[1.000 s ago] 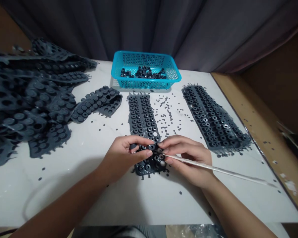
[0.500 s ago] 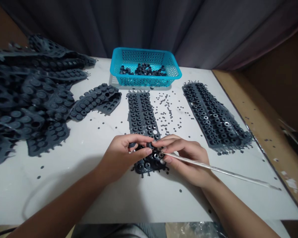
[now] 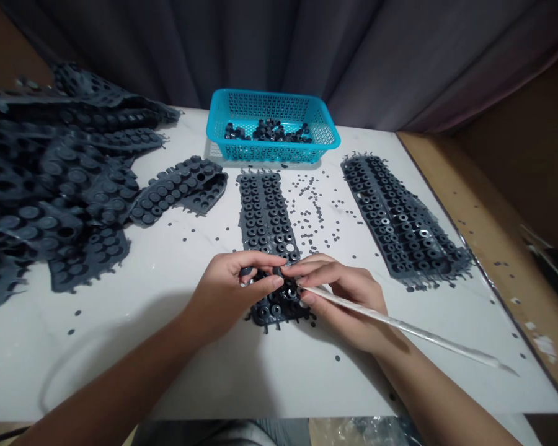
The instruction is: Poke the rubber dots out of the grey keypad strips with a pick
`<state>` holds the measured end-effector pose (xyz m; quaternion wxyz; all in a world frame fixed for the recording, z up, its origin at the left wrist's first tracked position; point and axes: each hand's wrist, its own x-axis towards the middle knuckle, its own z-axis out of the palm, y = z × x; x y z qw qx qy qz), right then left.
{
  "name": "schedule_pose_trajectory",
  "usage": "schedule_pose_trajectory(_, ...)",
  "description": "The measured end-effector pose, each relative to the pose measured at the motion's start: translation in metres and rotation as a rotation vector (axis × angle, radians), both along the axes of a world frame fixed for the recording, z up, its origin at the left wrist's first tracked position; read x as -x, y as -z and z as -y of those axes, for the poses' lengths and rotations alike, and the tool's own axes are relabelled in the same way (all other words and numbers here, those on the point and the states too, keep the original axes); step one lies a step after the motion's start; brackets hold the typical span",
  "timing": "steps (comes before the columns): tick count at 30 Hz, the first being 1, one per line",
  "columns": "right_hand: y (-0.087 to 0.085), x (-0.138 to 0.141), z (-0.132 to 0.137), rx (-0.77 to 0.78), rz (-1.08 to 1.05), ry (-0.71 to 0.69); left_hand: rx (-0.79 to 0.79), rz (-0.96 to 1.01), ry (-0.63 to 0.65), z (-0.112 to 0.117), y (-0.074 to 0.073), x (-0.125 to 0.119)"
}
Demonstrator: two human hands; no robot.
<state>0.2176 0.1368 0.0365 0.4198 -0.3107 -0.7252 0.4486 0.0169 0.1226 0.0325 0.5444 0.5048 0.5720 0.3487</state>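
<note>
My left hand (image 3: 223,294) is closed, thumb and forefinger pinching a small black rubber piece (image 3: 278,271). Another black piece (image 3: 246,272) shows in the crook of its curled fingers. My right hand (image 3: 353,303) grips a thin whitish rod (image 3: 423,335) that slants down to the right, and its fingertips meet the piece at the left hand. The rod's near tip is partly hidden by the fingers. Under both hands lies a dark rubber sheet (image 3: 263,214) with rows of ring-shaped parts.
A blue plastic basket (image 3: 274,153) with small black pieces stands at the back. Another ringed sheet (image 3: 397,226) lies at right. Dark moulded sheets (image 3: 65,167) are heaped at left. Tiny black discs are scattered on the white table (image 3: 204,384).
My right hand has shifted slightly left, and the rod's far end has dipped toward me. My left hand keeps its pinch in nearly the same place.
</note>
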Motion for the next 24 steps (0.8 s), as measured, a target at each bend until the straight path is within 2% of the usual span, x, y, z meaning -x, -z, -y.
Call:
schedule_pose_trajectory(8, 0.0031, 0.001, 0.0014, -0.124, 0.052, 0.002, 0.048, 0.034, -0.027, -0.0015, -0.0005, -0.0015)
schedule_pose_trajectory(15, 0.0024, 0.0006, 0.0029, 0.012, -0.004, 0.011, 0.049, 0.091, -0.057, -0.0014, -0.0003, -0.0027)
schedule_pose_trajectory(24, 0.0067, 0.0045, 0.0033, 0.088, -0.097, 0.015, 0.049, 0.123, -0.084, -0.0013, 0.0001, -0.0032)
